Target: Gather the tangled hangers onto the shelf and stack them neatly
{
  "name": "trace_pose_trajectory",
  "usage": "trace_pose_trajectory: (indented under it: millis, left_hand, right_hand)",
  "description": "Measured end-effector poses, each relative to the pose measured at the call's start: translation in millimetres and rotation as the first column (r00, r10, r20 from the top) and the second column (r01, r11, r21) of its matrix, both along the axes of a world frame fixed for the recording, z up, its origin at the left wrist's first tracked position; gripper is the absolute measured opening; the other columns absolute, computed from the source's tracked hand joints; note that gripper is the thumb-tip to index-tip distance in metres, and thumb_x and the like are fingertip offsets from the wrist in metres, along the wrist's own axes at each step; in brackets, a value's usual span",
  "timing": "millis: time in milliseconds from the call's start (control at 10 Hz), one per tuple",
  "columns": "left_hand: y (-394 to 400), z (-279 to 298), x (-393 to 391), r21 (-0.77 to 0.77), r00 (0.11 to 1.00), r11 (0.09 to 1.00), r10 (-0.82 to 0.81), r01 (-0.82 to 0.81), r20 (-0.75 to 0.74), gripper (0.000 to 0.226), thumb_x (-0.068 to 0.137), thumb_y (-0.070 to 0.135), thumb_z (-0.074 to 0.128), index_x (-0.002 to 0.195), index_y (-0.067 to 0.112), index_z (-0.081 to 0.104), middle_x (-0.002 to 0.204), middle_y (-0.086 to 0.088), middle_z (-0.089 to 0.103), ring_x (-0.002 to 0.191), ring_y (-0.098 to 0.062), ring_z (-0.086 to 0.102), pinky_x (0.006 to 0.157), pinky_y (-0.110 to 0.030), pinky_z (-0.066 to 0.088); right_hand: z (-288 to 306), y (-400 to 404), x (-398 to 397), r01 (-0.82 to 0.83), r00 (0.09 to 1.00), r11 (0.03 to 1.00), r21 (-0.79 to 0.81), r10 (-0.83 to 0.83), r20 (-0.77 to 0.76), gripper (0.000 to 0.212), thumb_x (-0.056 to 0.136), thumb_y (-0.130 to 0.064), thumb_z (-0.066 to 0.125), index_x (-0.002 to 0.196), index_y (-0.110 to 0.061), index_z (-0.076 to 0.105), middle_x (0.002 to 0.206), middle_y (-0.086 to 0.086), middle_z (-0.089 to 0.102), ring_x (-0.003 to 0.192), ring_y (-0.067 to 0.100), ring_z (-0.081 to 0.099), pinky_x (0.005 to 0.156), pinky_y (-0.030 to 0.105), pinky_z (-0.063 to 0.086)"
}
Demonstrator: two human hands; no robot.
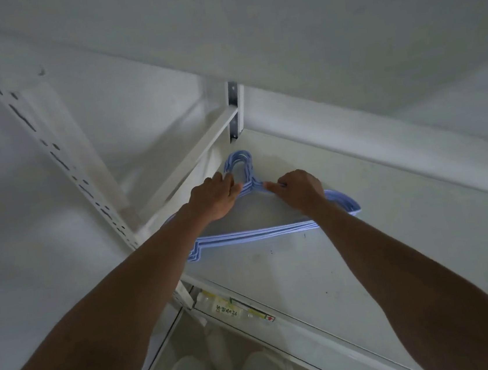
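the stack of blue hangers lies flat on the white shelf, in its far left corner, just below the slotted corner upright. from frame centre the stack sits at about 12 o'clock.

left hand: fingers curled at the neck of the stack, on the left side of the hooks; it appears to pinch the bundle there, though the fingertips are partly hidden. right hand: fingers curled over the right shoulder wire just beside the neck, thumb pointing toward the left hand. both hands are on the stack, near each other, one either side of the neck.

orientation: hooks point to about 12 o'clock, toward the back corner. long axis, along the bottom bars, runs roughly 8 o'clock to 3 o'clock, near parallel to the shelf's back edge. the bars are slightly fanned at the left end, so the stack is not fully flush.

step in hand, by my reading: squaring up the stack. to do it well: keep the necks pinched together as the pivot, press the shoulders down flat, then nudge the fanned left ends inward until the bars overlie. risk: the hooks splay if the pinch loosens.
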State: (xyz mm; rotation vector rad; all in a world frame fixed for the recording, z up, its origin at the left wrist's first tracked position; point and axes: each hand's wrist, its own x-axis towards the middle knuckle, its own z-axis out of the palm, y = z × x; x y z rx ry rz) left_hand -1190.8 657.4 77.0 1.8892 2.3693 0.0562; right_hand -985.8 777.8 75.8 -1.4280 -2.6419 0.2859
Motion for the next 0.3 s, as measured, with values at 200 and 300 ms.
trace_pose_trajectory:
  millis: [200, 300]
  left_hand:
    - [-31.2, 44.3, 12.8, -0.077, 0.993, 0.992, 0.108, -0.104, 0.046, 0.059, 0.107, 0.048, 0.024, 0.152, 0.013, 0.038, 0.148, -0.019, 0.048, 0.127, -0.041, 0.053, 0.100, -0.050, 0.045]
    - [-53.9, 55.8, 22.8, -0.033, 0.990, 0.990, 0.135, -0.134, 0.035, 0.059, 0.107, 0.053, 0.028, 0.146, 0.010, 0.042, 0.146, -0.017, 0.050, 0.129, -0.039, 0.052, 0.100, -0.050, 0.043]
  right_hand:
    - [25.6, -17.9, 15.0, -0.151, 0.966, 0.984, 0.091, 0.128, 0.223, 0.058, 0.106, -0.060, 0.035, 0.120, -0.018, 0.072, 0.127, 0.015, 0.063, 0.120, 0.034, 0.061, 0.100, 0.041, 0.045]
    - [42.3, -30.8, 24.2, -0.124, 0.973, 0.989, 0.078, 0.106, 0.204, 0.059, 0.107, -0.056, 0.035, 0.126, -0.011, 0.068, 0.129, 0.017, 0.063, 0.121, 0.036, 0.061, 0.103, 0.042, 0.045]
